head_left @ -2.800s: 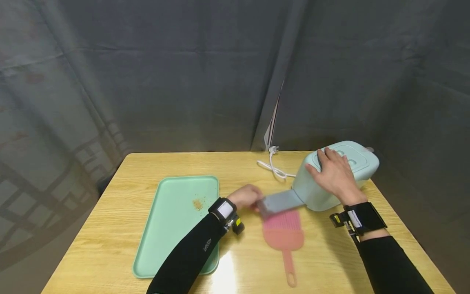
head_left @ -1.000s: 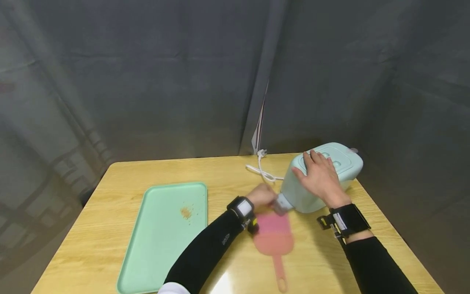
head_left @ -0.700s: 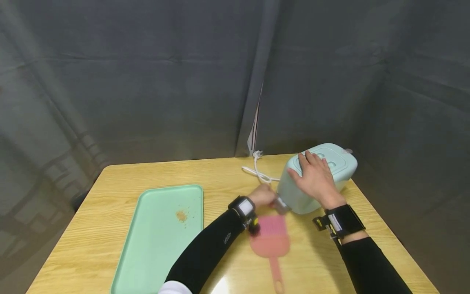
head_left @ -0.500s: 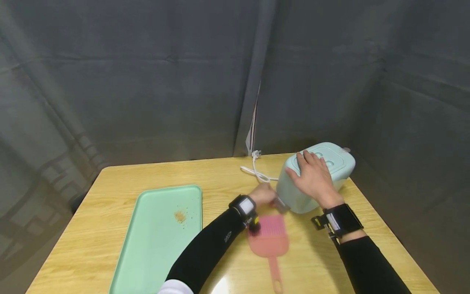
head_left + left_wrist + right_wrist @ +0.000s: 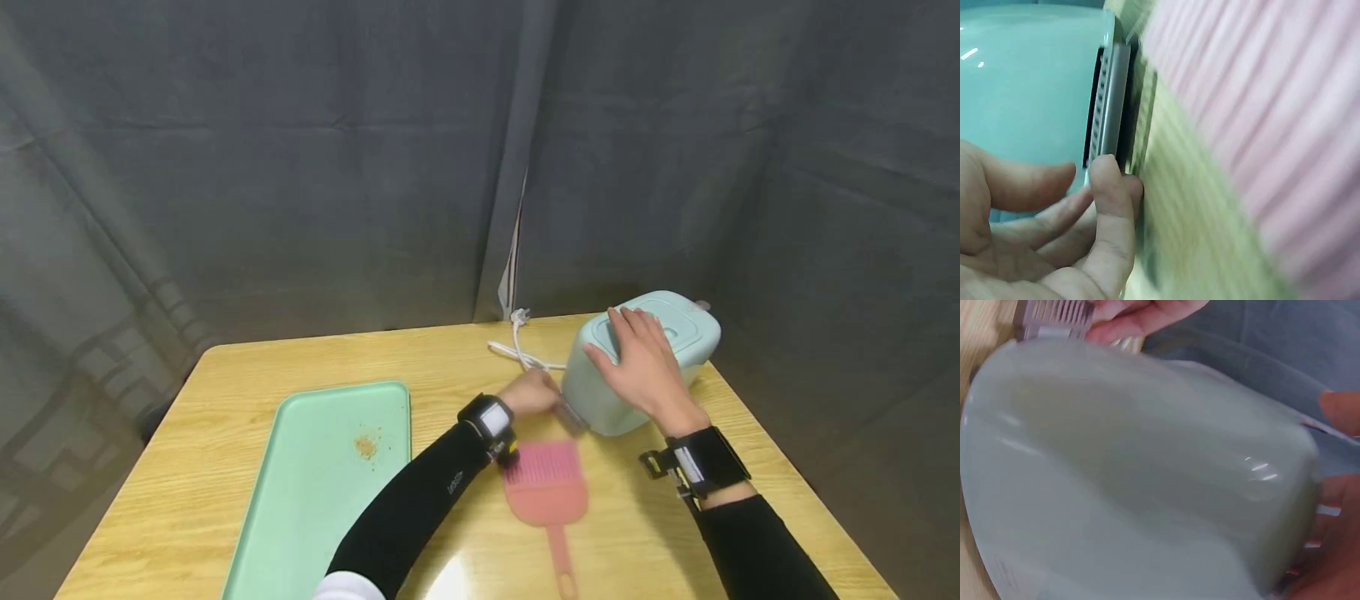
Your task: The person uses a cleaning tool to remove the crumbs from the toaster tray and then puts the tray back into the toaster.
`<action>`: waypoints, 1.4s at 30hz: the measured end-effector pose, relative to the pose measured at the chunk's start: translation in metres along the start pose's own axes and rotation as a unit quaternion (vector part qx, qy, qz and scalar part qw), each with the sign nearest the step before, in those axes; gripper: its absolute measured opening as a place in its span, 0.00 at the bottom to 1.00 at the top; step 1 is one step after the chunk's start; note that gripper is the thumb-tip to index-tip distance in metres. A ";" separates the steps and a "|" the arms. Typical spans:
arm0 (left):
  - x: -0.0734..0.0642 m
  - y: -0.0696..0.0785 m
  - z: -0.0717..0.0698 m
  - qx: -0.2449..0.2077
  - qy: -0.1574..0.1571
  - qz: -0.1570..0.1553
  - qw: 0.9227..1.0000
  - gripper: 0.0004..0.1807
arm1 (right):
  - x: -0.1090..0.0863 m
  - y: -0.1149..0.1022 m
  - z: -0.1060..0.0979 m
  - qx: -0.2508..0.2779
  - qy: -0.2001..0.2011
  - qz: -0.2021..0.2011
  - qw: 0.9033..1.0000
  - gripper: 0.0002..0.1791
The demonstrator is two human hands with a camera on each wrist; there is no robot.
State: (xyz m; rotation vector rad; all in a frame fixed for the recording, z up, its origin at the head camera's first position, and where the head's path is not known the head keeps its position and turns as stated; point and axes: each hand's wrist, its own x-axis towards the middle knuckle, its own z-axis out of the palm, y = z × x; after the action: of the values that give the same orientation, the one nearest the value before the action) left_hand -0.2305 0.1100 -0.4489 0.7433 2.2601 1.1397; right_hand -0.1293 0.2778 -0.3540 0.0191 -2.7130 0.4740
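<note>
A pale blue-green toaster (image 5: 609, 392) with rounded edges stands at the table's right end. My right hand (image 5: 640, 360) lies across its top, fingers spread and mostly straight. From the slot low on the near left end of the toaster, a short length of grey crumb tray (image 5: 570, 415) sticks out. My left hand (image 5: 531, 392) has its fingers curled at the tray's outer end, the index fingertip (image 5: 1107, 178) against its edge in the left wrist view. In the right wrist view the tray's ribbed end (image 5: 1057, 314) shows beside the left fingers. The tray's inner part is hidden inside the toaster.
Just below the crumb tray, a pink dustpan-and-brush set (image 5: 546, 492) lies on the wooden table (image 5: 247, 375). To the left is a mint-green tray (image 5: 300, 492) bearing a small heap of crumbs (image 5: 366, 447). A white plug and cord (image 5: 517, 333) lie behind the left hand.
The crumb tray has slid rightward into the toaster with my left hand; far more of it stuck out at first. My right hand has stayed on top. The head view has shifted slightly.
</note>
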 end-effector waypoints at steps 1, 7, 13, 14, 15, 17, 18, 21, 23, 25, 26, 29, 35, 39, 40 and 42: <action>0.000 0.000 -0.002 0.010 -0.001 0.007 1.000 0.05 | -0.004 0.000 0.000 0.003 0.013 -0.004 1.000 0.41; 0.001 -0.005 -0.017 0.055 -0.024 0.044 0.997 0.28 | -0.039 -0.002 0.003 0.026 0.093 0.010 0.995 0.47; 0.006 -0.011 -0.029 0.116 -0.064 0.099 0.986 0.43 | -0.074 -0.006 0.015 0.068 0.120 0.109 0.984 0.59; 0.007 -0.012 -0.030 0.129 -0.070 0.108 0.983 0.44 | -0.079 -0.006 0.018 0.079 0.109 0.130 0.982 0.61; 0.009 -0.013 -0.031 0.135 -0.075 0.114 0.981 0.46 | -0.082 -0.005 0.021 0.096 0.091 0.151 0.980 0.63; 0.010 -0.013 -0.032 0.143 -0.085 0.124 0.978 0.49 | -0.087 -0.002 0.030 0.145 0.046 0.191 0.970 0.68; 0.011 -0.014 -0.033 0.146 -0.090 0.127 0.977 0.51 | -0.087 -0.002 0.034 0.173 0.027 0.208 0.962 0.69; 0.013 -0.015 -0.035 0.145 -0.101 0.137 0.975 0.55 | -0.088 0.000 0.052 0.253 -0.003 0.242 0.937 0.71; 0.016 -0.016 -0.035 0.146 -0.104 0.148 0.973 0.56 | -0.087 0.000 0.064 0.278 0.004 0.254 0.926 0.73; 0.018 -0.017 -0.034 0.144 -0.105 0.157 0.971 0.55 | -0.085 -0.002 0.074 0.291 0.021 0.263 0.919 0.78; 0.019 -0.017 -0.034 0.142 -0.105 0.162 0.971 0.55 | -0.084 -0.004 0.077 0.289 0.026 0.274 0.917 0.81; 0.022 -0.018 -0.032 0.133 -0.103 0.175 0.970 0.54 | -0.081 -0.011 0.086 0.312 0.043 0.314 0.896 0.88; 0.022 -0.020 -0.030 0.137 -0.093 0.180 0.970 0.52 | -0.080 -0.020 0.100 0.341 0.079 0.353 0.868 0.90; 0.023 -0.019 -0.029 0.151 -0.085 0.172 0.970 0.52 | -0.083 -0.021 0.106 0.307 0.103 0.327 0.888 0.88; 0.024 -0.020 -0.028 0.157 -0.084 0.171 0.969 0.51 | -0.083 -0.020 0.108 0.296 0.107 0.321 0.894 0.88; 0.025 -0.020 -0.028 0.172 -0.077 0.171 0.967 0.51 | -0.084 -0.020 0.109 0.284 0.110 0.314 0.899 0.87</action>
State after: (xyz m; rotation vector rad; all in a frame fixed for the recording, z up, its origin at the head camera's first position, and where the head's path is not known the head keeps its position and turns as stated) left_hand -0.2712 0.1013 -0.4553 1.3537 2.2757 0.7984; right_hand -0.0902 0.2186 -0.4742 -0.7224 -2.2130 1.3449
